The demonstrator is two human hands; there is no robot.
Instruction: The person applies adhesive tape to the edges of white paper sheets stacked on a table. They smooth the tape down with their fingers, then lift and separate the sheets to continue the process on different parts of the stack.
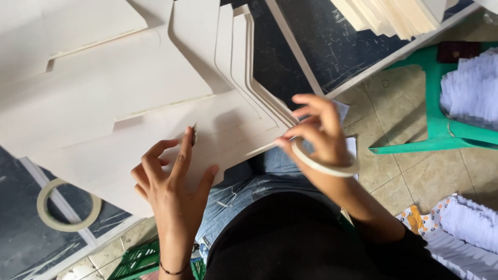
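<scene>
A stack of white die-cut cardboard sheets (104,88) lies fanned across a dark table. My left hand (168,179) rests on the top sheet, its forefinger pressing a small strip of tape near a flap edge. My right hand (319,132) hovers at the sheet's right edge, pinching a thin strip of tape between thumb and fingers. A roll of pale tape (332,166) hangs around that wrist like a bracelet.
A second tape roll (67,205) lies on the dark table (327,46) at lower left. More stacked white sheets (389,15) sit at the top right. A green plastic stool (441,124) holding white paper stands on the tiled floor at right. A green crate (140,259) sits below.
</scene>
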